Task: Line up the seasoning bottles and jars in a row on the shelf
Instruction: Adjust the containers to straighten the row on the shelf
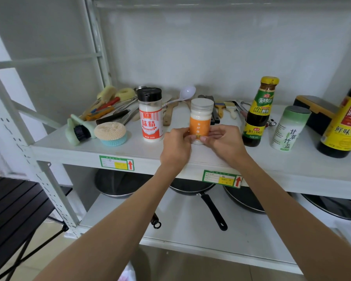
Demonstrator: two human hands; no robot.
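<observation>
The left hand (175, 146) and right hand (223, 144) both grip the orange-labelled sugar jar (200, 122), which stands upright near the front edge of the shelf (130, 148). The jar stands between the MSG shaker (151, 114) on its left and the oyster sauce bottle (258, 112) on its right. Farther right stand the bamboo salt canister (290, 128) and the soy sauce bottle (342, 122).

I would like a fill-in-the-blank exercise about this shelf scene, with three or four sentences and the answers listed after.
1. Both hands, left hand and right hand, hold the jar with the ____ label.
2. The MSG shaker standing to the left of that jar has a ____ cap.
3. The tall sauce bottle right of the held jar has a ____ cap.
4. On the lower shelf lie several ____.

Answers: orange; black; yellow; pans
</observation>
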